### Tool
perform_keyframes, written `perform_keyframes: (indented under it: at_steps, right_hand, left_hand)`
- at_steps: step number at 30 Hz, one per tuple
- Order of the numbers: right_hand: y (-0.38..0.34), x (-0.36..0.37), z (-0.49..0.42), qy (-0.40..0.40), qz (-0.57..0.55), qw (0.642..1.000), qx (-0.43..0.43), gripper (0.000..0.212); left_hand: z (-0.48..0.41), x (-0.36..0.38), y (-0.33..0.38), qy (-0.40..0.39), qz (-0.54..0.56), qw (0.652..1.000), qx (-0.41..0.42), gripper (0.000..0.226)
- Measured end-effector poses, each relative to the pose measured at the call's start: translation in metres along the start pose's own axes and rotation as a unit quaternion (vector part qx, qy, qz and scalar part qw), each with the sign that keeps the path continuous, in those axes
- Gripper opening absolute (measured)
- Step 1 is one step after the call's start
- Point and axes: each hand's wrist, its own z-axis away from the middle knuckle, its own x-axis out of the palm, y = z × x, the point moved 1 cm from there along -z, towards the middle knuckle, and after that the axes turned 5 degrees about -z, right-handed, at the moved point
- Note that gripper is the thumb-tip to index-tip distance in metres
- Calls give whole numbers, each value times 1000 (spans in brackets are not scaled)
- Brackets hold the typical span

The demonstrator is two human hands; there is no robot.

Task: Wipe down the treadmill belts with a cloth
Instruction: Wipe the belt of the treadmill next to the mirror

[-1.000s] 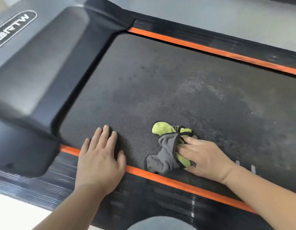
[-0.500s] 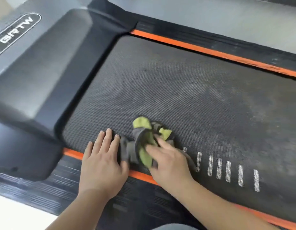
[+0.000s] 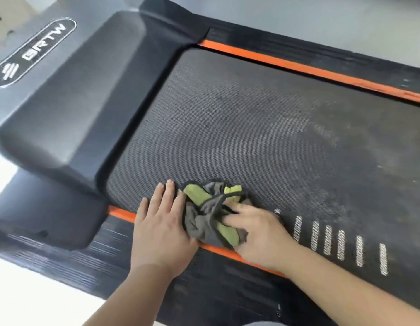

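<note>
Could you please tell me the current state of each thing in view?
treadmill belt: dusty grey patches toward the right.
cloth: bunched up, on the treadmill belt's near edge.
left hand: flat, fingers straight, beside the cloth.
right hand: pressing the cloth down.

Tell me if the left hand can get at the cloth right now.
Probably yes. The left hand lies flat on the belt right beside the cloth, nothing between them; only the right hand, pressing on the cloth, covers part of it.
</note>
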Motion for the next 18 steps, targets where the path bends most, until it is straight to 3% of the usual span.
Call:
perform_keyframes:
  at_steps: [2, 3, 5, 7, 8, 10, 12, 15, 16, 18]
  right_hand:
    - [19, -34, -4, -89, -42, 995, -10, 44]
    - [31, -48, -10, -84, -25, 996, 10, 51]
    - [50, -59, -19, 35, 24, 995, 94, 48]
    - [45, -41, -21, 172, 95, 960, 201, 35]
    - [35, -24, -17, 189, 110, 952, 214, 29]
    - [12, 5, 2, 129, 92, 978, 134, 22]
    - [3, 5, 22, 16, 19, 998, 58, 33]
    - [31, -37, 15, -43, 53, 995, 67, 60]
    - [42, -48, 6, -4, 75, 992, 105, 60]
    - [50, -60, -13, 122, 103, 965, 208, 39]
  left_hand:
    - [0, 0, 1, 11, 2, 1000, -7, 75]
    - [0, 0, 1, 18, 7, 1000, -12, 73]
    - [0, 1, 2, 21, 12, 1000, -17, 69]
    - [1, 1, 2, 25, 12, 999, -19, 68]
    - [2, 1, 2, 26, 10, 999, -18, 68]
    - [1, 0, 2, 19, 8, 1000, -14, 69]
    - [0, 1, 1, 11, 5, 1000, -12, 71]
    - [1, 0, 2, 18, 7, 1000, -16, 69]
    - [1, 1, 2, 23, 10, 1000, -17, 68]
    - [1, 1, 3, 25, 14, 999, -19, 67]
